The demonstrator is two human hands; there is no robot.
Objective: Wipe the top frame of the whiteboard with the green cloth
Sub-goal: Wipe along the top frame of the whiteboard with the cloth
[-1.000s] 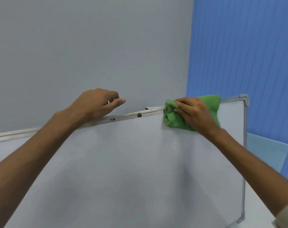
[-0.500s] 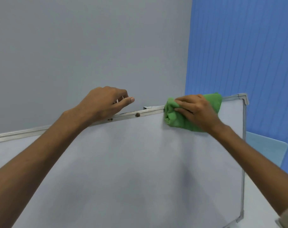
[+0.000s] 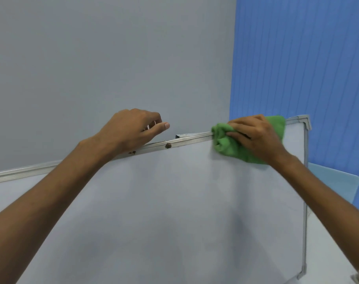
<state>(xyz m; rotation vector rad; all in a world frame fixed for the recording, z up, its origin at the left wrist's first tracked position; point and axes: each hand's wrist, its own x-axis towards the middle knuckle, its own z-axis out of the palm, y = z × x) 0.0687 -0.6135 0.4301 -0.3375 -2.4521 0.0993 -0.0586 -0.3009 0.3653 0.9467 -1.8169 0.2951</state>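
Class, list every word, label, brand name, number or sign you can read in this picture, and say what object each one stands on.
None: no readable text shows anywhere.
White whiteboard surface: blank, no writing.
Silver metal top frame: only rusty screw heads, no lettering.
Crumpled green cloth under the right hand: no tag visible.
Grey wall and blue ribbed panel: bare.

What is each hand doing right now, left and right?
Left hand: curled over the whiteboard's top frame, holding no object.
Right hand: pressing the green cloth onto the top frame, fingers closed on it.
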